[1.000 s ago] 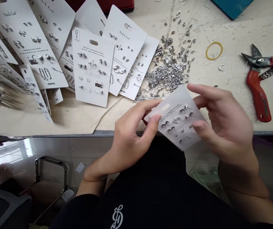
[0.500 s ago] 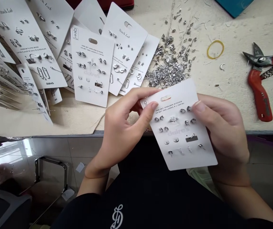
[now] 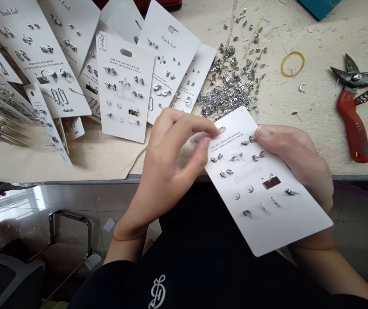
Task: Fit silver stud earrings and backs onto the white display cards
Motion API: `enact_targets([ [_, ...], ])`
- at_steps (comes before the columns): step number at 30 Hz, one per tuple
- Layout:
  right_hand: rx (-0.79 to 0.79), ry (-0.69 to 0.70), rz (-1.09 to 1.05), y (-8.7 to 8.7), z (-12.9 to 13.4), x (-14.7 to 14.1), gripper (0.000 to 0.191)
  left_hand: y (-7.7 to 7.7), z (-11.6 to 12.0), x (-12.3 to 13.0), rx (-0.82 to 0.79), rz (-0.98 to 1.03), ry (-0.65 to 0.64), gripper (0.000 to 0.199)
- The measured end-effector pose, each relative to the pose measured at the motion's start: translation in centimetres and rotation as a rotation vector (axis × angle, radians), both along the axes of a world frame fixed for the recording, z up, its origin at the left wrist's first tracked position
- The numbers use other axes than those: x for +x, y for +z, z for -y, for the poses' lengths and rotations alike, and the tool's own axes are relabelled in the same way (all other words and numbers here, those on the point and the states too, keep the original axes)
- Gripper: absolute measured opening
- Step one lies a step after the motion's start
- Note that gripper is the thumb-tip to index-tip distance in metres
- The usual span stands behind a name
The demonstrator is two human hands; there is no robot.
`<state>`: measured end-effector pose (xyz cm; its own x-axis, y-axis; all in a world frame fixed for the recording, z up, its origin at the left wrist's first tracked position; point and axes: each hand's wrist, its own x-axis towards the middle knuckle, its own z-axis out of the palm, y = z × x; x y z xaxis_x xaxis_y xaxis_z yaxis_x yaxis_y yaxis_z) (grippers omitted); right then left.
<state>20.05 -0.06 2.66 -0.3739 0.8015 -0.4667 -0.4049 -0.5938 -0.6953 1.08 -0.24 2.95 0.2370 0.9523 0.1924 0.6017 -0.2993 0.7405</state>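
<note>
I hold a white earring card (image 3: 251,231), tilted to the right, with several pairs of small silver earrings and their backs on its face. My right hand (image 3: 302,159) grips it along the right edge, thumb on the face and the other fingers hidden behind. My left hand (image 3: 174,163) is at the top left corner, near the hang hole, with thumb and forefinger bent over the face. Its other fingers are largely hidden. Just beyond the card lies a heap of loose silver earring backs and studs (image 3: 232,96).
More filled earring cards (image 3: 126,131) overlap at the left. Red-handled cutters (image 3: 353,124) lie with jaws apart at the right, near a yellow rubber band (image 3: 292,64). A teal object (image 3: 320,6) sits at the far edge. A metal-framed chair (image 3: 89,234) stands below the table.
The card has turned, its lower end swinging right and its face tilting. My left forefinger has come from behind the top edge onto the face. The view has shifted slightly.
</note>
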Motion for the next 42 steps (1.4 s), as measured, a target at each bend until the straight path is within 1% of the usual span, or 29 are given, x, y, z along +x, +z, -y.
enact_targets([
  [3,0.058,-0.012,0.042,0.3,0.2,0.1,0.029,0.0,-0.3,-0.2,0.037,-0.094,-0.086,0.013],
  [5,0.122,-0.024,0.122,0.5,0.4,0.2,0.031,0.0,-0.4,-0.2,0.055,-0.126,-0.132,0.015],
  [9,0.284,0.049,0.353,0.8,0.4,0.5,0.036,0.0,-0.3,0.0,0.123,-0.182,-0.145,0.018],
  [11,0.317,0.075,0.405,0.9,0.5,0.5,0.038,0.0,-0.2,0.1,0.147,-0.199,-0.142,0.021],
  [14,0.321,0.070,0.420,1.1,0.6,0.5,0.035,-0.1,0.0,0.4,0.177,-0.196,-0.128,0.021],
  [17,0.371,0.068,0.459,1.2,0.6,0.3,0.038,-0.1,0.1,0.4,0.197,-0.221,-0.122,0.022],
  [20,0.415,0.076,0.487,1.2,0.6,0.2,0.040,-0.2,0.2,0.4,0.198,-0.246,-0.117,0.021],
  [23,0.447,0.099,0.511,1.1,0.5,0.1,0.042,-0.2,0.2,0.2,0.176,-0.222,-0.111,0.016],
  [26,0.529,0.100,0.538,1.2,0.5,0.0,0.040,-0.3,0.1,0.1,0.160,-0.172,-0.117,0.012],
  [30,0.642,0.093,0.574,1.5,0.4,-0.2,0.036,-0.5,0.0,0.0,0.217,-0.130,-0.106,0.015],
  [36,0.647,0.090,0.563,1.5,0.2,-0.4,0.037,-0.8,0.2,0.0,0.262,-0.094,-0.065,0.019],
  [42,0.674,0.085,0.560,1.1,0.2,-0.6,0.039,-0.7,0.4,0.1,0.233,-0.114,-0.031,0.016],
])
